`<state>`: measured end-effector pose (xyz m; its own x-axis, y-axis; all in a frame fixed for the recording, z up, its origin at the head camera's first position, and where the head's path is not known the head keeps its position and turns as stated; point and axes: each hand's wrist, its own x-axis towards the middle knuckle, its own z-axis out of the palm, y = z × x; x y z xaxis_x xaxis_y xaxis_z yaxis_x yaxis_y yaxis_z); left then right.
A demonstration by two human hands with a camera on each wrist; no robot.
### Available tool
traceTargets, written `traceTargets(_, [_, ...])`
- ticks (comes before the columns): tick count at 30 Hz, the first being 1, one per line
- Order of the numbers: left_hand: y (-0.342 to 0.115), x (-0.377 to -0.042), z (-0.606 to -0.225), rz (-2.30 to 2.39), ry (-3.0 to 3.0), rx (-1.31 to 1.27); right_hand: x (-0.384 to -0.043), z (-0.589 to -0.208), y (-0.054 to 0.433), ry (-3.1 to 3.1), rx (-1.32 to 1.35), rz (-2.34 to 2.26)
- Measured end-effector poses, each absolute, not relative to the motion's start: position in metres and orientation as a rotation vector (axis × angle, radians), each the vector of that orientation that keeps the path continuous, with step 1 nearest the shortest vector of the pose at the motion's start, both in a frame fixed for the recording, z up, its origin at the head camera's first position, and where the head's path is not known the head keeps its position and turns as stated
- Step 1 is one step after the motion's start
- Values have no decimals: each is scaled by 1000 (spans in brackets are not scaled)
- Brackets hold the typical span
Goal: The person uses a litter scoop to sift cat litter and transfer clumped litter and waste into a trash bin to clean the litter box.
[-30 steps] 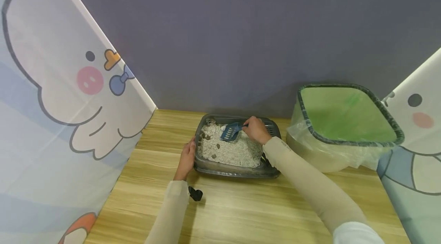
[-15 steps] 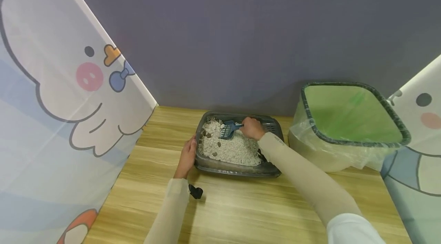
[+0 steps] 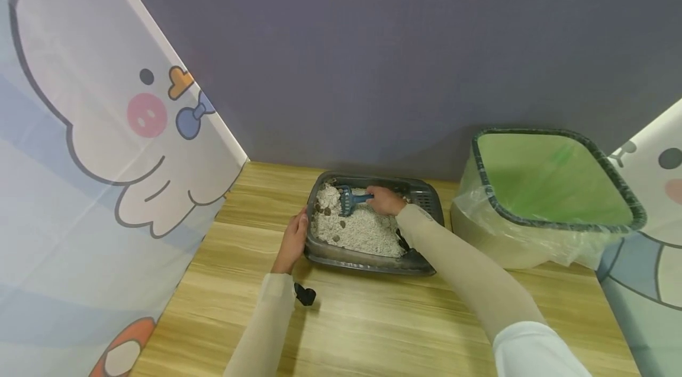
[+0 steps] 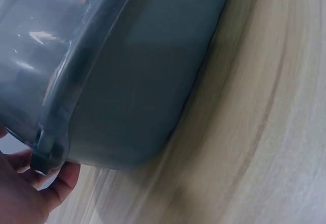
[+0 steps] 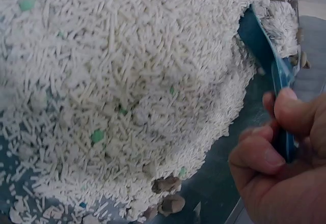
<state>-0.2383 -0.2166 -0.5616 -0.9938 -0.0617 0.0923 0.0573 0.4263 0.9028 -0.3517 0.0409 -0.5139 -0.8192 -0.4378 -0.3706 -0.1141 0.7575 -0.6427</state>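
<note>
A dark grey litter box (image 3: pixel 367 264) holds pale, stick-shaped cat litter (image 5: pixel 132 81) with several brown clumps (image 5: pixel 170 203) in it. My right hand (image 3: pixel 385 200) grips the handle of a blue slotted litter scoop (image 3: pixel 347 202). In the right wrist view the blade of the scoop (image 5: pixel 260 40) is partly sunk in the litter, near the box's wall. My left hand (image 3: pixel 292 241) holds the left side of the box; in the left wrist view its fingers (image 4: pixel 66 180) curl round the rim at a corner.
Right of the box stands a large bin (image 3: pixel 495 241) with a dark rim and a clear plastic liner; its inside looks green. The wooden tabletop (image 3: pixel 362 329) meets a dark grey wall (image 3: pixel 341 69) behind. Cartoon-printed panels (image 3: pixel 96 128) stand on both sides.
My right hand has moved a little left with the scoop, and the scoop's blade has turned more upright in view. My left hand stays at the box's side. The head view has shifted slightly.
</note>
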Motion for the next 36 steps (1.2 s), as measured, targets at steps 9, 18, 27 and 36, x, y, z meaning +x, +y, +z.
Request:
traceTargets(9, [-215,-240,-560,-1637,-2558,9,-333,-515,44,2218,-693,-633])
traceTargets(18, [-216,-238,-559,-1603,-2554,12,-311,-507,39,2235,-756,-586])
traceTargets(27, [-214,-238,-564,-1637,-2562,30,-294,-514,63,2190,-732,-698])
traceTargets(36, [-218,-236,-565,-1617,-2578,43,-261,-514,86,2461,-607,-1067])
